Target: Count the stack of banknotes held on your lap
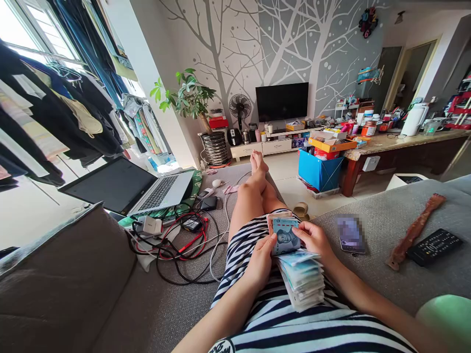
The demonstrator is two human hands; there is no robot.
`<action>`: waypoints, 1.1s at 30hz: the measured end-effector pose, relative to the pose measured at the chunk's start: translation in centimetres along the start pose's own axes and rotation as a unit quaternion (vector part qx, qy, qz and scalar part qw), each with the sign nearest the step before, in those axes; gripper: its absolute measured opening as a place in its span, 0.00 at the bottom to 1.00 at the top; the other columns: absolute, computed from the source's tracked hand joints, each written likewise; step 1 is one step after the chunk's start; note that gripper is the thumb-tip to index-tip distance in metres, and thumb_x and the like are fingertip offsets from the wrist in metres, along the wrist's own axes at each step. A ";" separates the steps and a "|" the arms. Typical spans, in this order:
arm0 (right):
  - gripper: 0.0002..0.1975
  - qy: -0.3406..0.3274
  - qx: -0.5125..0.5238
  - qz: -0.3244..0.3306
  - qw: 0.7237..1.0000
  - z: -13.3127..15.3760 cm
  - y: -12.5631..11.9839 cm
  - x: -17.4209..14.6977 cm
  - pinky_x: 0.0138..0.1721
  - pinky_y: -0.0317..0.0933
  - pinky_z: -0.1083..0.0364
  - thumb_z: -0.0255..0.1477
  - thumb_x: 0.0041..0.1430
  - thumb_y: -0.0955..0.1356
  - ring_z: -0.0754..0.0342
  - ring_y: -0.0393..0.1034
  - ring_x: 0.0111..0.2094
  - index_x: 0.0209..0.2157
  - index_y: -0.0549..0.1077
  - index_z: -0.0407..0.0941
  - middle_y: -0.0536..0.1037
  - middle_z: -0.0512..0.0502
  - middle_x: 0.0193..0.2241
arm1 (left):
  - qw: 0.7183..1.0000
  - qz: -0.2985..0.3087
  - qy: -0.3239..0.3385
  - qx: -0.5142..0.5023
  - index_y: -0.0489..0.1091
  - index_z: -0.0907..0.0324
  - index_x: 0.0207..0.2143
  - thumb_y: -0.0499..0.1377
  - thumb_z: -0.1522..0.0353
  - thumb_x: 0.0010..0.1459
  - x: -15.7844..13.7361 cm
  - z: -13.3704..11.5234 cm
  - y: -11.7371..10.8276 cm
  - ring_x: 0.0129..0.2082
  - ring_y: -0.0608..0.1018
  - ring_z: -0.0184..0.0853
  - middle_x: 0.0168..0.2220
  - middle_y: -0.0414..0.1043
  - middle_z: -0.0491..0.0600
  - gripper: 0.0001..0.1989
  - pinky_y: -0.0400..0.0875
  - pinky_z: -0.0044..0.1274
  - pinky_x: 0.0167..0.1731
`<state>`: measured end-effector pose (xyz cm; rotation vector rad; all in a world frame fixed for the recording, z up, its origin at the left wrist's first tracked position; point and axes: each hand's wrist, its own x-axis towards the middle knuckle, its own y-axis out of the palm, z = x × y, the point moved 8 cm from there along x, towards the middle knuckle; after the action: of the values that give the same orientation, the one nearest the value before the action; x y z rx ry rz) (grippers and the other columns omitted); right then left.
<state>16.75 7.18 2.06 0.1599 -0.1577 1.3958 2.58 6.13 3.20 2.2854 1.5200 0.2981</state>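
Observation:
A thick stack of banknotes (301, 277) lies on my lap over a striped dress. My left hand (260, 260) grips the stack's left side, thumb on the top blue-green note (285, 236). The fingers of my right hand (314, 238) pinch that note's right edge, bending it up from the pile. A few pinkish notes show behind it.
I sit on a grey sofa (386, 230) with legs stretched out. A phone (351, 234), a brown strap (415, 229) and a remote (434, 246) lie to my right. At my left are tangled cables (176, 240), a charger (151, 225) and a laptop (128, 186).

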 end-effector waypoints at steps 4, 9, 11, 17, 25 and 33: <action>0.19 -0.012 0.000 -0.001 1.000 0.5 0.1 -0.2 0.19 0.47 0.61 0.44 0.48 0.68 0.61 0.52 0.18 0.20 0.62 0.43 0.60 0.56 0.15 | 1.000 0.013 0.003 -0.023 0.74 0.62 0.39 0.55 0.63 0.54 0.6 0.4 -0.2 0.39 0.77 0.39 0.36 0.78 0.51 0.15 0.68 0.29 0.41; 0.18 -0.025 -0.010 0.002 1.000 1.6 0.3 -0.8 0.20 0.48 0.61 0.42 0.49 0.68 0.61 0.52 0.20 0.21 0.63 0.43 0.59 0.55 0.16 | 0.996 -0.030 -0.023 -0.083 0.74 0.62 0.38 0.57 0.62 0.52 1.1 1.9 -1.6 0.35 0.77 0.39 0.33 0.78 0.51 0.16 0.70 0.29 0.36; 0.17 -0.032 -0.015 0.004 0.999 2.0 0.5 -1.0 0.20 0.49 0.61 0.41 0.49 0.68 0.61 0.52 0.21 0.21 0.62 0.43 0.59 0.55 0.18 | 0.994 -0.043 -0.018 -0.096 0.74 0.62 0.38 0.57 0.62 0.51 1.1 2.1 -2.0 0.34 0.77 0.38 0.32 0.78 0.50 0.15 0.70 0.28 0.36; 0.16 -0.049 -0.025 0.017 0.998 2.8 0.8 -1.3 0.23 0.50 0.60 0.41 0.50 0.67 0.59 0.53 0.22 0.22 0.63 0.43 0.60 0.54 0.19 | 0.995 -0.040 0.009 -0.092 0.74 0.64 0.31 0.57 0.65 0.51 0.8 1.7 -1.9 0.34 0.76 0.39 0.27 0.77 0.49 0.11 0.68 0.26 0.35; 0.13 -0.054 -0.012 0.031 0.998 3.2 1.0 -1.6 0.20 0.47 0.61 0.40 0.53 0.66 0.61 0.51 0.20 0.27 0.64 0.44 0.59 0.55 0.19 | 0.995 -0.042 0.006 -0.093 0.74 0.65 0.33 0.55 0.67 0.51 0.9 1.8 -2.0 0.32 0.76 0.36 0.31 0.77 0.51 0.12 0.68 0.25 0.35; 0.15 -0.045 -0.018 0.032 0.998 2.7 1.1 -1.4 0.19 0.46 0.61 0.42 0.54 0.65 0.61 0.50 0.20 0.26 0.63 0.44 0.57 0.55 0.19 | 0.994 -0.043 -0.005 -0.102 0.74 0.65 0.36 0.57 0.69 0.48 0.8 1.5 -1.6 0.29 0.77 0.36 0.32 0.78 0.51 0.13 0.69 0.26 0.35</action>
<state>15.41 5.43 4.47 0.1893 -0.2651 1.4502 2.13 7.16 1.20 2.0549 1.5039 0.3976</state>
